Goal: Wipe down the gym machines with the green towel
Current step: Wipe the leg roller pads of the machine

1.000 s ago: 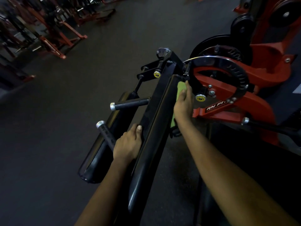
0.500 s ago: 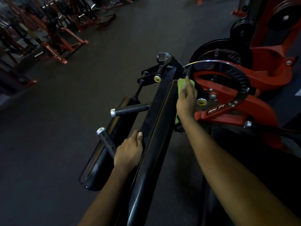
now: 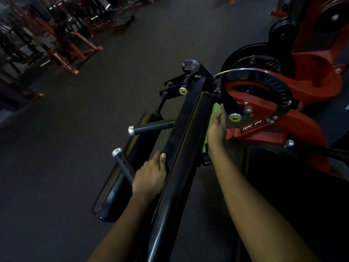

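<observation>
Dark rubber floor (image 3: 85, 148) all around, with rows of red machine frames (image 3: 62, 57) blurred at the far left. Straight ahead, one long black pad (image 3: 181, 148) running away from the camera; left of it, a second, lower pad (image 3: 117, 186). Between the two, two black handles with silver end caps: far handle (image 3: 151, 127) and near handle (image 3: 123, 162). On the right, close against the long pad, a red frame (image 3: 283, 127) carrying a black notched arc (image 3: 279, 86). Two yellow-ringed bearings: one (image 3: 182, 91) by the pad's far end, one (image 3: 235, 117) just beside the right fingertips.

One green towel (image 3: 214, 112), flattened against the long pad's right side under the right hand (image 3: 217, 131): grip spread wide, fingers straight, pressing the cloth in the narrow gap between pad and red frame. Left hand (image 3: 149, 176) on the pad's left edge beside the near handle, thumb on top, fingers hidden below; closure of that grip impossible to tell.
</observation>
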A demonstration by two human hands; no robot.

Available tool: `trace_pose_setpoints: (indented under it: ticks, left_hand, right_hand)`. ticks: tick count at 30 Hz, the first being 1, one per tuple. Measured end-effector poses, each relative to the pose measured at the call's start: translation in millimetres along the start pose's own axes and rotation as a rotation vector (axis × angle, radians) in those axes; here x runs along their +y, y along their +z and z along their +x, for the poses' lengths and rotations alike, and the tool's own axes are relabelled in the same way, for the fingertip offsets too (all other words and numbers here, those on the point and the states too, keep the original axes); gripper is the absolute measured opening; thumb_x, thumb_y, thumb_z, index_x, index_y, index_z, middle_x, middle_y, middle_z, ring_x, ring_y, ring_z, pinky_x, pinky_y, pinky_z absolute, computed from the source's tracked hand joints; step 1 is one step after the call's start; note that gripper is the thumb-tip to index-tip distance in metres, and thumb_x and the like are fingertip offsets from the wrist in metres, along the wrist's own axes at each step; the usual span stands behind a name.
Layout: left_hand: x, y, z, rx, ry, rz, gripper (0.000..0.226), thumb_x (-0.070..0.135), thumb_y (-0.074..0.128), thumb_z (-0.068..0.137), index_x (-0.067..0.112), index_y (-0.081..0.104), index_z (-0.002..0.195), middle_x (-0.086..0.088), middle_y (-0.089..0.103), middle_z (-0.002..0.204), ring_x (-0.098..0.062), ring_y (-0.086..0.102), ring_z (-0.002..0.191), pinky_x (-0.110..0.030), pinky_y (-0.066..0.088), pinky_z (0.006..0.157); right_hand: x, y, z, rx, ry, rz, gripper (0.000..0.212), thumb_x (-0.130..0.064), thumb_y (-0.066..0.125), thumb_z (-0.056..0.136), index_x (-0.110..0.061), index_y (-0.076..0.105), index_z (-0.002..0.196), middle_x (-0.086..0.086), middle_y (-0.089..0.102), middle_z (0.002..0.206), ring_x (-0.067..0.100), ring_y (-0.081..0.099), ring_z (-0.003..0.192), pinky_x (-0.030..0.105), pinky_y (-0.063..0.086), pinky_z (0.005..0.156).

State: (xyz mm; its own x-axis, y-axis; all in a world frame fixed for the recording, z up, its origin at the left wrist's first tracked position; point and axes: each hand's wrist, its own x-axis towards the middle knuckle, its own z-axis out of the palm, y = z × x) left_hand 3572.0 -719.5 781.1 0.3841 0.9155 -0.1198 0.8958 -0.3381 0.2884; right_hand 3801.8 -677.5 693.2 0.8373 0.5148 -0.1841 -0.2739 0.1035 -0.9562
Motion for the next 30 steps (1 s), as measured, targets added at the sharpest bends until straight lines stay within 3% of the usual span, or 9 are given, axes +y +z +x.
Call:
trace_pose_setpoints:
  ticks: [2,6,12,17,19,22,27,29,30]
  left_hand:
    - [-1,0,1,0.0,0.005,-0.004,0.042,0.055,0.012,0.104,0.03,0.045,0.102,-0.001,0.064,0.089,-0.03,0.061,0.09,-0.043,0.045,0.077]
    - [1,-1,-1,-0.006,0.001,-0.004,0.041,0.052,0.014,0.105,0.027,0.046,0.103,0.001,0.057,0.086,-0.032,0.06,0.093,-0.042,0.041,0.077]
    - [1,-1,-2,-0.003,-0.014,-0.007,0.041,0.053,0.014,0.105,0.028,0.047,0.105,-0.002,0.056,0.089,-0.035,0.059,0.098,-0.04,0.037,0.076]
    - [1,1,-3,0.017,-0.019,-0.026,0.042,0.054,0.014,0.105,0.029,0.048,0.105,-0.011,0.064,0.101,-0.037,0.06,0.099,-0.042,0.039,0.077]
    - [2,0,-3,0.016,-0.018,-0.023,0.043,0.053,0.015,0.105,0.027,0.049,0.106,-0.011,0.063,0.099,-0.037,0.059,0.099,-0.041,0.038,0.077]
    - [2,0,-3,0.018,-0.012,-0.022,0.042,0.054,0.015,0.105,0.029,0.048,0.105,-0.007,0.061,0.096,-0.036,0.06,0.098,-0.041,0.038,0.077]
    - [1,0,-3,0.017,-0.014,-0.029,0.042,0.053,0.015,0.105,0.029,0.049,0.106,-0.011,0.065,0.101,-0.037,0.061,0.097,-0.042,0.041,0.077]
    - [2,-1,-2,0.016,-0.016,-0.025,0.042,0.052,0.016,0.105,0.028,0.05,0.109,-0.012,0.066,0.102,-0.037,0.061,0.098,-0.042,0.041,0.078]
    - [2,0,-2,0.015,-0.018,-0.022,0.042,0.052,0.016,0.105,0.028,0.05,0.109,-0.012,0.066,0.103,-0.038,0.061,0.098,-0.043,0.042,0.078]
  right_hand:
    - [-2,3,24,0.016,0.044,0.083,0.042,-0.027,0.037,0.111,-0.03,0.043,0.153,-0.001,0.046,0.156,0.015,0.047,0.137,0.023,0.035,0.102]
    - [5,1,37,-0.008,0.15,0.132,0.041,-0.027,0.04,0.11,-0.024,0.049,0.15,0.001,0.055,0.148,0.019,0.051,0.134,0.027,0.039,0.102]
    - [26,-20,-61,-0.022,0.27,0.134,0.044,-0.035,0.042,0.11,-0.02,0.048,0.151,-0.003,0.054,0.146,0.01,0.05,0.129,0.022,0.036,0.099]
    - [48,-34,-139,-0.005,0.278,0.179,0.043,-0.027,0.044,0.11,-0.013,0.05,0.15,0.003,0.053,0.151,0.017,0.048,0.139,0.03,0.036,0.116]
    - [43,-32,-126,0.019,0.246,0.146,0.039,-0.018,0.045,0.109,-0.011,0.054,0.146,0.005,0.056,0.147,0.019,0.051,0.136,0.021,0.038,0.105]
    - [17,-23,-80,0.031,0.212,0.062,0.038,-0.02,0.044,0.109,-0.021,0.056,0.145,0.0,0.059,0.143,0.018,0.054,0.13,0.018,0.036,0.093]
    - [-18,-18,-67,0.027,0.079,-0.115,0.042,-0.04,0.038,0.107,-0.045,0.046,0.148,-0.01,0.05,0.152,0.021,0.053,0.133,0.031,0.041,0.102]
    - [-26,-23,-95,0.021,-0.047,-0.22,0.043,-0.047,0.034,0.106,-0.052,0.041,0.149,-0.014,0.044,0.157,0.013,0.048,0.136,0.035,0.041,0.106]
    - [-29,-26,-111,0.013,-0.1,-0.257,0.043,-0.045,0.035,0.108,-0.05,0.04,0.151,-0.012,0.041,0.158,0.004,0.043,0.134,0.031,0.038,0.104]
